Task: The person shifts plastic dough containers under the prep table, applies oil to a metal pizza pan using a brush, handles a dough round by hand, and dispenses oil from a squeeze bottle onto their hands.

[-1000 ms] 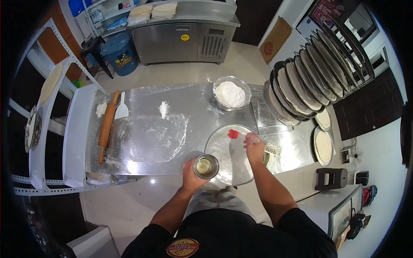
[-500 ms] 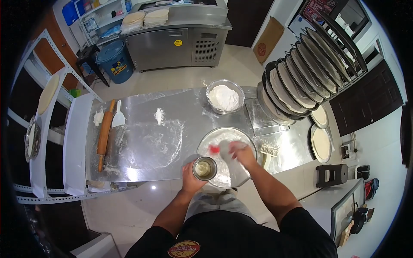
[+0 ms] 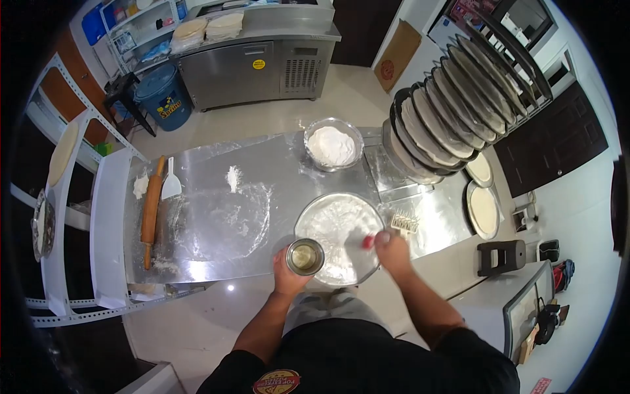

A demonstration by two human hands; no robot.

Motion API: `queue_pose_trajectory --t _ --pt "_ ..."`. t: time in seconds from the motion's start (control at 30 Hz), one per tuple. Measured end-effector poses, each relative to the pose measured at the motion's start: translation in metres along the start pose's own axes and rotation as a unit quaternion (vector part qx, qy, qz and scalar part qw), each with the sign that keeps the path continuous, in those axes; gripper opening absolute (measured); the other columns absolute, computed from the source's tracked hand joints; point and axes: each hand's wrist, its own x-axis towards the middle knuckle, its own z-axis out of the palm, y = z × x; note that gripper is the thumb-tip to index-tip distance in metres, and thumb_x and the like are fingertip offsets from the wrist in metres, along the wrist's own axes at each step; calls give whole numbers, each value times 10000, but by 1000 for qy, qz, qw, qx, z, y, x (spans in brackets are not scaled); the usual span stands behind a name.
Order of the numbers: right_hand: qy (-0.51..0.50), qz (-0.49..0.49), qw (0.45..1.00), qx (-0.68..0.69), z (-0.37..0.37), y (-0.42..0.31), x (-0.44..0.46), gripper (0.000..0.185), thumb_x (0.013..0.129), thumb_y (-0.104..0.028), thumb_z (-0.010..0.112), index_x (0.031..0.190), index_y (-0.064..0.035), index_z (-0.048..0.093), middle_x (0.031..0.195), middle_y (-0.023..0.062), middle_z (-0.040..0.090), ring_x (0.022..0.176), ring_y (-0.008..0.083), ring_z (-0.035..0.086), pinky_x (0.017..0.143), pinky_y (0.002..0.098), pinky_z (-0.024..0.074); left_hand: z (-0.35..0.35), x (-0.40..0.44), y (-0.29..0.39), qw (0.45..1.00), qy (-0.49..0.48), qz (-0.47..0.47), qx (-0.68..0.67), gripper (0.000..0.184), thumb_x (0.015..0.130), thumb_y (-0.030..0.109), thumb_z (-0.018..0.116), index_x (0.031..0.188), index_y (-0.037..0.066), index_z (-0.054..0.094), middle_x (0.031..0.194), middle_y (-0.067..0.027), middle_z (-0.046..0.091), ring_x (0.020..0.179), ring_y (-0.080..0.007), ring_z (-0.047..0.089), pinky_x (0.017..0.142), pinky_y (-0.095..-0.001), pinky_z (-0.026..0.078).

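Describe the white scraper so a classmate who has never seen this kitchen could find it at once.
Start at the long metal table and go to its left end, where a wooden rolling pin lies. The white scraper is just right of the pin's far half, handle towards the table's far edge. Unlike the round brown pin, it is flat and broad-bladed.

Table (image 3: 289,157) = smooth bare metal, semi-glossy, w/ rough matt flour smears. Round pan (image 3: 338,220): shiny metal, streaky wet-looking sheen. Cup (image 3: 305,257) in left hand (image 3: 287,270): glossy metal. Rolling pin (image 3: 152,207), left side: smooth wood. Scraper (image 3: 171,186) next to it: white, looks like plastic. Far bin (image 3: 164,98): blue plastic. Shirt (image 3: 367,354): matt black cloth.
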Motion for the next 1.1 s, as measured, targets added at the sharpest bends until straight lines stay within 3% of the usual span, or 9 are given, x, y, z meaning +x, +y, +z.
queue_pose_trajectory --t 0.17,0.3,0.43,0.53,0.6,0.67,0.97,1.03,1.1 --pt "-87 -43 936 338 65 -20 -24 174 914 -92 640 1018 23 718 878 190 731 772 279 717 674 373 545 9 -1 -11 999 -32 -21 -12 734 563 224 918 1195 85 573 1099 -148 660 1030 -388 616 906 -488 459" --pt "113 -29 984 135 38 14 28 236 918 -226 600 1022 -56 727 918 225 711 756 405 697 669 456 553 5 0 -6 1000 -14 10 8 761 575 324 923 1196 75 561 1079 -153 648 984 -390 614 855 -513 470" --pt "40 -79 994 -64 -6 36 7 284 923 -279 582 1006 -46 722 874 240 692 771 433 666 659 474 549 6 -4 -8 999 -30 -15 22 807 562 260 941 1242 75 547 1171 -153 634 1094 -378 593 946 -485 439" --pt "-40 11 993 109 22 26 -34 252 926 -242 623 1012 -26 720 799 187 716 661 365 686 618 430 549 11 -7 -17 999 -32 -35 15 824 562 266 945 1255 73 542 1187 -153 626 1102 -375 589 954 -481 437" --pt "-131 171 874 436 59 2 -36 174 950 -157 649 976 1 717 792 104 720 657 171 660 594 309 514 9 -9 -16 998 -34 -44 12 833 562 269 947 1261 72 539 1195 -153 623 1105 -373 587 958 -480 437" --pt "-94 129 828 538 90 -19 -12 166 959 -131 634 1017 5 709 781 69 708 651 120 633 581 273 500 4 -6 -10 998 -33 -46 -3 839 556 257 952 1263 72 540 1202 -155 621 1114 -370 586 970 -476 434" --pt "107 87 861 490 48 14 74 161 931 -68 596 1051 -12 687 789 60 683 644 122 614 540 268 477 -9 -5 0 998 3 -54 -13 816 538 218 964 1228 67 555 1152 -155 656 1055 -360 624 967 -469 446" --pt "-13 200 762 615 4 25 56 181 938 -85 601 1079 3 673 788 67 678 648 132 616 541 268 480 -5 6 13 998 -5 -54 -13 807 543 230 960 1224 66 560 1143 -155 659 1039 -361 627 959 -471 448" --pt "-53 158 768 618 -23 18 35 181 941 -95 606 1080 1 672 786 70 678 657 138 623 546 272 485 -6 19 31 998 -21 -59 -1 789 555 253 953 1218 65 569 1126 -157 667 1006 -362 634 943 -476 453"
